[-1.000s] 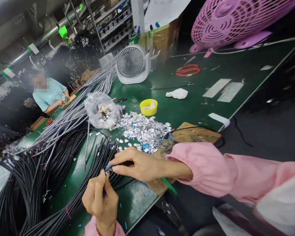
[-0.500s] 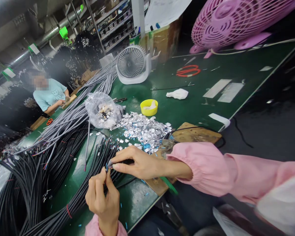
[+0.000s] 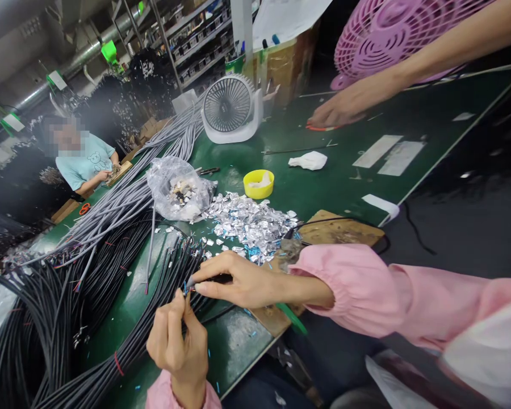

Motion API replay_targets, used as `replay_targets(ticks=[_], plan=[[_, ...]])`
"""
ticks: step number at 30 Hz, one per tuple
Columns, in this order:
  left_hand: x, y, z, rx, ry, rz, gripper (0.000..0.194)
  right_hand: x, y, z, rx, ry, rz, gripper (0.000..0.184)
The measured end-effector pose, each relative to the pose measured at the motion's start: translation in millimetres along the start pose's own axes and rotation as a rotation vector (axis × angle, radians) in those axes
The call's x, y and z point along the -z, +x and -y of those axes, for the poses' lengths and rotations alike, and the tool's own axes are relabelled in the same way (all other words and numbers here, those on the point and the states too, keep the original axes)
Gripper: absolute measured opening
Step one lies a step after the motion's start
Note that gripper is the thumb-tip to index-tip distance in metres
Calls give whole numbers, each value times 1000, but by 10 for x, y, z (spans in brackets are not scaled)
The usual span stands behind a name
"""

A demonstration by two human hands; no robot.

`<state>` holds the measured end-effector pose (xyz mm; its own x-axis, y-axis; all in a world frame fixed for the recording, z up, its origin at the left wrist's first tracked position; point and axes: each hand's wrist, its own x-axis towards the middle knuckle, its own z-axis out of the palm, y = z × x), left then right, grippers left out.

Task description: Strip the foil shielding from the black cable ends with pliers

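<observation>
My left hand (image 3: pixel 176 338) pinches the fine coloured wires (image 3: pixel 186 287) at the stripped end of a black cable between thumb and forefinger. My right hand (image 3: pixel 238 278) comes in from the right and closes thumb and forefinger on the same wire end; its forefinger has a grey tip. The fingertips hide most of the cable end. Under and beside my hands runs a bundle of black cables (image 3: pixel 142 332), tied with a red band (image 3: pixel 118 363). Just beyond my right hand lies a heap of silver foil scraps and blue bits (image 3: pixel 251 224).
Another person's hand (image 3: pixel 338 108) reaches in over orange-handled scissors (image 3: pixel 323 128). A plastic bag of scraps (image 3: pixel 162 190), yellow dish (image 3: pixel 258 192), white fan (image 3: pixel 234 133) and pink fan (image 3: pixel 378 45) stand on the green table (image 3: pixel 315 187). Grey cables (image 3: pixel 123 196) lie left; a co-worker (image 3: pixel 87 162) sits beyond.
Another person's bare arm has come in from the upper right, with its hand on the orange scissors. My own hands stay almost in place, still pinching the wire end.
</observation>
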<state>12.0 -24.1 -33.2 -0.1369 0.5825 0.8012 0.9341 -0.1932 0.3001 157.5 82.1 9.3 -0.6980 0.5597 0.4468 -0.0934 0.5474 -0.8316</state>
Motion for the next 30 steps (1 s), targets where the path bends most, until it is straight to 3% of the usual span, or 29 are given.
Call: replay_targets(ticks=[6,10,15,22,30], plan=[[-6,4,-23,85,-29,-22,20,7,4,-7,-35,23,21,29],[8,42,-57,181,-74,6,14,-9,-6,-10,-4,-67,-46,29],[47,140,-116,320,-213,133,12,-46,-41,0,9,-248,-122,25],[101,294,-77,535,-435,371,38,-43,-63,7,18,-325,-128,24],[194,356,0,653,-658,438,41,-55,-33,34,64,-247,-6,24]])
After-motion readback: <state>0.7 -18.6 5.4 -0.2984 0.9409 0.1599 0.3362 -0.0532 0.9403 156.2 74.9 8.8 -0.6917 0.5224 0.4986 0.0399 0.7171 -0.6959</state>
